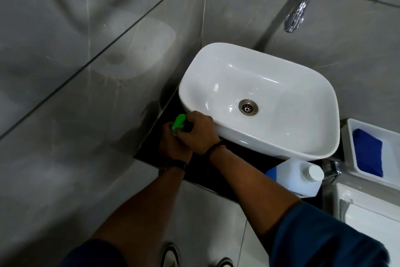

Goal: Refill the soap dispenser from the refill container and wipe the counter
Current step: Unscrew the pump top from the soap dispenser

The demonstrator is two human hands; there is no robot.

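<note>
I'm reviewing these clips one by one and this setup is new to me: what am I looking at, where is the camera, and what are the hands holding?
There is no machine here. A person wears one camera on the head, looking down at their own bare hands. Both hands meet at a soap dispenser with a green pump top, standing on the dark counter left of the white basin. The left hand grips it low down, and the right hand closes over the top. The bottle itself is mostly hidden. Nearer the person, on the right, stands the refill container, white cap on. A white tray further right holds a blue cloth. A chrome tap juts from the wall.
</note>
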